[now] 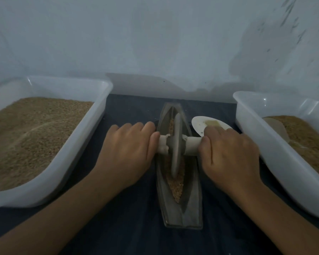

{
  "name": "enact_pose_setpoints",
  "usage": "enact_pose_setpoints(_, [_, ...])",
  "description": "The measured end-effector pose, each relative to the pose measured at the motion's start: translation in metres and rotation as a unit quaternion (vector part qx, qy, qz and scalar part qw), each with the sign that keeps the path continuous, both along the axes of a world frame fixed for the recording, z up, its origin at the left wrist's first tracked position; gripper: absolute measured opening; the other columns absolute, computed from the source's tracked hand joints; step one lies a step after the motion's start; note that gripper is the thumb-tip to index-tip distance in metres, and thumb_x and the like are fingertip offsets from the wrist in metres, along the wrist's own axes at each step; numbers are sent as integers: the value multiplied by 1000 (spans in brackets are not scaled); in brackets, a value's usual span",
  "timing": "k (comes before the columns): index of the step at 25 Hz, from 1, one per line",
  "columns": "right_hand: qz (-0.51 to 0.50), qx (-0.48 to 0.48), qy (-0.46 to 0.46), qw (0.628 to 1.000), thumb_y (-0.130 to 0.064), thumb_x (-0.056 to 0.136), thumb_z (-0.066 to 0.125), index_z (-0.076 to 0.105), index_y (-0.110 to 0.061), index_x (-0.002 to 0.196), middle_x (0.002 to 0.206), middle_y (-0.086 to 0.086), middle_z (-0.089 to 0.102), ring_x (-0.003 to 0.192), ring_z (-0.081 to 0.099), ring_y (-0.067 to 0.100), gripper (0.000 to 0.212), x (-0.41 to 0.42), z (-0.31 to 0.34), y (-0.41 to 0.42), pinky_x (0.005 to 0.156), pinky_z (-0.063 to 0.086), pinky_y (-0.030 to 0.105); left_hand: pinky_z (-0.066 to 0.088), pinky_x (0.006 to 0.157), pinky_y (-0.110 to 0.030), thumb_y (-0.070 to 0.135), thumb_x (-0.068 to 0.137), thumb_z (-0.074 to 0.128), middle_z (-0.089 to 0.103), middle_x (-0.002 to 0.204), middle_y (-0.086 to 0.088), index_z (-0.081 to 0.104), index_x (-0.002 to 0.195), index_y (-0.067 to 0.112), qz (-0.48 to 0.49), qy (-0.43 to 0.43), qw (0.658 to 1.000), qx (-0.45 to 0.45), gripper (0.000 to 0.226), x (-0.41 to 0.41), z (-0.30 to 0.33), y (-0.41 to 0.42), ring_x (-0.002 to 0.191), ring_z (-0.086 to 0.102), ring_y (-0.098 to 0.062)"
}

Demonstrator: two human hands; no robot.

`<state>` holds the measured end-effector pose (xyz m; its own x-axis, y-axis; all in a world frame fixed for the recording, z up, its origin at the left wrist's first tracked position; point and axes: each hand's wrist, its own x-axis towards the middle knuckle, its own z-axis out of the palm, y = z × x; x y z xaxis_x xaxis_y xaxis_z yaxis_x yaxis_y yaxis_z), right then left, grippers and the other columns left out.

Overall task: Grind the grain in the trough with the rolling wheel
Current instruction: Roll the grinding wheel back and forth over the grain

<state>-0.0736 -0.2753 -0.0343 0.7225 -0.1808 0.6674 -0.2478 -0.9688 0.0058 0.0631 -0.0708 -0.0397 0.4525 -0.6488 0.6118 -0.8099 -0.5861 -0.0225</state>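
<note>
A grey boat-shaped trough (191, 203) lies lengthwise on the dark cloth in the middle. Brown grain (177, 184) fills its groove. The grey rolling wheel (176, 144) stands upright in the groove near the trough's middle, on a pale axle handle (192, 145) that sticks out on both sides. My left hand (129, 150) grips the left end of the handle. My right hand (230, 153) grips the right end. Both handle ends are hidden under my fingers.
A white tub (92, 137) full of brown grain stands to the left. Another white tub (265, 144) with grain and a scoop stands to the right. A white spoon-like dish (201, 124) lies beyond my right hand. A pale wall rises close behind.
</note>
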Motion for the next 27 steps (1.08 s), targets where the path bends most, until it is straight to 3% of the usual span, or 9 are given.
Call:
enact_pose_setpoints(4, [-71,4,57,996,-41,98,18,50,-19,60,55,-4,44,47,39,16,55,52,15,-18,49,28,29,39,54,-35,31,107,37,56,79,2,43,92,22,56,-53,990,115,19,35,4,-29,66,56,-26])
enact_pose_setpoints(7, [-112,19,182,977,-36,99,21,50,-14,77,73,2,47,68,49,25,42,99,32,-50,61,30,37,38,65,-41,26,105,40,64,103,-8,47,96,23,105,11,980,170,12,68,27,-61,93,65,-37])
enact_pose_setpoints(9, [-114,38,229,966,-29,101,28,49,-15,87,75,1,40,72,45,26,29,100,29,-57,64,30,39,37,66,-42,22,104,35,64,100,-9,54,98,20,113,1,980,165,20,65,34,-72,94,66,-39])
enact_pose_setpoints(12, [-95,-19,164,982,-30,100,27,39,-21,72,70,-6,41,59,36,16,32,61,8,-38,56,24,31,30,56,-34,21,102,14,42,73,2,51,90,20,102,-64,987,104,38,30,19,-47,65,55,-26])
enact_pose_setpoints(17, [23,9,-6,1000,-32,101,32,39,-28,70,60,-13,30,53,27,3,32,6,4,-5,56,16,34,31,55,-34,46,111,18,38,65,13,36,84,35,77,38,996,-9,34,-16,-2,-1,52,33,-6])
enact_pose_setpoints(19, [31,21,2,999,-34,101,30,40,-27,66,56,-13,31,50,29,4,37,9,1,-9,52,21,29,31,53,-33,45,111,26,39,64,13,38,83,33,76,2,997,5,32,-12,-1,-7,50,33,-8])
enact_pose_setpoints(22, [-66,2,67,996,-43,96,14,44,-24,57,54,-5,42,46,36,15,52,55,12,-24,49,22,28,35,53,-34,33,105,39,54,78,5,38,85,22,72,-23,991,111,22,26,7,-31,62,53,-22])
enact_pose_setpoints(25, [-119,48,165,978,-44,97,17,52,-17,68,68,4,51,60,43,22,53,100,36,-44,54,23,33,38,71,-43,30,108,35,52,99,-7,37,96,23,103,105,970,195,14,66,31,-58,94,59,-36])
enact_pose_setpoints(27, [-115,45,194,973,-38,99,21,52,-14,72,70,4,49,61,43,23,47,102,40,-48,55,23,33,38,73,-43,28,108,36,52,98,-8,38,95,23,114,120,967,193,14,65,31,-63,89,53,-34])
